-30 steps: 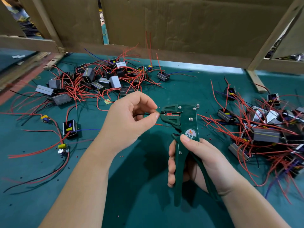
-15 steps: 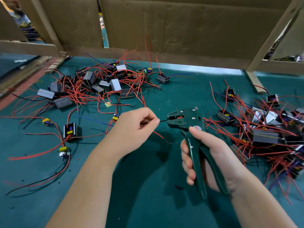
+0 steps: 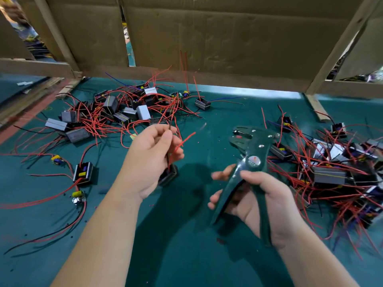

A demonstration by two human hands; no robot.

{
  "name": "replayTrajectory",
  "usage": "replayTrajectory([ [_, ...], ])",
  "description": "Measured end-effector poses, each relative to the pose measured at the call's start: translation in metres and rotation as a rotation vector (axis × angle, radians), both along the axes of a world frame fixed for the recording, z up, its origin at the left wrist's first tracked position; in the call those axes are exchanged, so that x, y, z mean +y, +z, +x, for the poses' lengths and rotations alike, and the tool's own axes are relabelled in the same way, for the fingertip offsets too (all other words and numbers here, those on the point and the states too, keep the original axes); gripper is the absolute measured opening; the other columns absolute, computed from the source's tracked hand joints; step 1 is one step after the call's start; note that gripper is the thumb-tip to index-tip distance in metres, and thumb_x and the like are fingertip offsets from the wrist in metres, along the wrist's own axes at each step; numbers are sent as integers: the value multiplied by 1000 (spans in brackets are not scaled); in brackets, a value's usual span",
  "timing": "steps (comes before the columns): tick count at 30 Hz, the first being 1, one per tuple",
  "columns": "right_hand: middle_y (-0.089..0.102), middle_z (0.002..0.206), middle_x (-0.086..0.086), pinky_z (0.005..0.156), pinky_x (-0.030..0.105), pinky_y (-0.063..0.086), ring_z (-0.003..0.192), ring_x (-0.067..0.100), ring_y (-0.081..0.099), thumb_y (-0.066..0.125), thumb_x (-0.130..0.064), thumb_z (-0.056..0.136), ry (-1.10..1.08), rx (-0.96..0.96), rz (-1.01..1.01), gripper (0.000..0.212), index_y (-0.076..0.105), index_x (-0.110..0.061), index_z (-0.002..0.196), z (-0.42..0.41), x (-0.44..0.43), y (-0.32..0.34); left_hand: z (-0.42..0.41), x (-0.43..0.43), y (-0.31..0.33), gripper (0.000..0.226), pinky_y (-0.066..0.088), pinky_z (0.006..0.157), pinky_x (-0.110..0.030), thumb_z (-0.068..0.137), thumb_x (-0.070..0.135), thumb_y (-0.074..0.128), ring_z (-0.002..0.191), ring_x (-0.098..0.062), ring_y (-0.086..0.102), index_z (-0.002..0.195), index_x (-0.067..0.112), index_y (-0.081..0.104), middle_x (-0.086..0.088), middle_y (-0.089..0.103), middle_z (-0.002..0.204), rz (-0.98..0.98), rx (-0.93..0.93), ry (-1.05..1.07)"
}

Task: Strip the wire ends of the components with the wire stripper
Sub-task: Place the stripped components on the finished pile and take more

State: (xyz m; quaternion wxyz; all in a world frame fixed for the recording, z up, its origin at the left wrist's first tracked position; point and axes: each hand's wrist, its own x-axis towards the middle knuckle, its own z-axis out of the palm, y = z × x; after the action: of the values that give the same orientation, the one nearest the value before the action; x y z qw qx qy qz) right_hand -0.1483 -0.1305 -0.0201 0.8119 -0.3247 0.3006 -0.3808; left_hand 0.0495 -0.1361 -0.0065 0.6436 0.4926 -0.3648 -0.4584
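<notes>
- The left grip (image 3: 154, 156) was held over the middle of the bench (image 3: 186, 262). Its thumb and fingers were curled and pinched on the wires (image 3: 185, 141) of one component (image 3: 168, 175).
- That component was seen hanging just below the palm, dark and blurred.
- One dark wire was carried up past the fingertips, and one red wire was slanted away to the right. Whether their ends were bared could not be told.
- The right grip (image 3: 261, 201) was closed round the handles of the wire stripper (image 3: 251, 156). The thumb was laid over the top below the round label and the fingers were curled under the left handle.
- The handles were spread apart. The stripper's head was pointed toward the far left corner and was kept apart from the wires.
- A left heap (image 3: 143, 111) of boxed components, tangled in red wire, was spread toward the far left corner of the bench.
- A right heap (image 3: 328, 175) of the same parts was piled along the right edge, just beside the stripper.
- A single component (image 3: 84, 172) was set apart near the left edge.
- A cardboard wall (image 3: 207, 38) was stood along the far edge.
</notes>
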Motion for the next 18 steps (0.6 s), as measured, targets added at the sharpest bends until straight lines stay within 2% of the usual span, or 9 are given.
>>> replayTrajectory([
  [2,62,88,29,68,53,55,67,38,65,86,-32,49,78,-69,-63,54,72,-4,93,8,6,-2,-10,1,5,25,54,55,-20,102,2,31,52,-8,59,88,12,48,4,62,59,-24,272,-35],
  [4,61,78,31,74,55,54,70,39,64,89,-34,50,156,-115,-110,63,70,-3,101,15,10,-4,-21,1,7,23,53,52,-21,103,2,28,54,-10,62,89,12,44,1,65,62,-29,420,-66],
  [6,60,76,30,76,55,53,72,39,64,87,-32,55,203,-141,-123,62,68,-2,105,20,13,-4,-29,2,5,15,46,43,-23,102,6,31,56,-11,61,95,11,43,-1,67,66,-8,487,-101],
  [8,59,77,29,77,54,53,72,39,64,87,-31,56,197,-141,-106,66,65,2,109,22,13,-3,-32,1,3,9,39,41,-22,102,13,37,60,-13,62,102,13,45,-2,69,73,24,506,-97],
  [10,58,78,29,77,56,52,72,40,63,87,-31,54,168,-130,-82,77,61,6,115,23,11,-2,-32,0,2,13,44,41,-25,101,19,41,66,-14,64,95,13,50,-3,72,81,30,513,-68],
  [13,59,77,30,76,56,53,72,40,63,86,-30,54,137,-134,-76,82,58,8,121,23,10,-2,-31,-1,-1,19,53,50,-26,100,24,44,65,-14,67,86,15,53,-3,72,77,37,406,-40],
  [16,61,76,30,76,55,53,73,40,64,85,-31,56,140,-161,-76,77,60,7,119,21,10,-3,-31,0,-8,20,51,53,-31,101,25,47,54,-11,57,84,17,53,3,62,61,39,45,16],
  [18,63,81,30,76,54,54,74,39,65,84,-32,56,151,-160,-72,70,66,3,114,20,10,-4,-30,0,-9,20,44,52,-25,100,22,49,46,-7,43,82,17,54,8,52,54,2,-74,16],
])
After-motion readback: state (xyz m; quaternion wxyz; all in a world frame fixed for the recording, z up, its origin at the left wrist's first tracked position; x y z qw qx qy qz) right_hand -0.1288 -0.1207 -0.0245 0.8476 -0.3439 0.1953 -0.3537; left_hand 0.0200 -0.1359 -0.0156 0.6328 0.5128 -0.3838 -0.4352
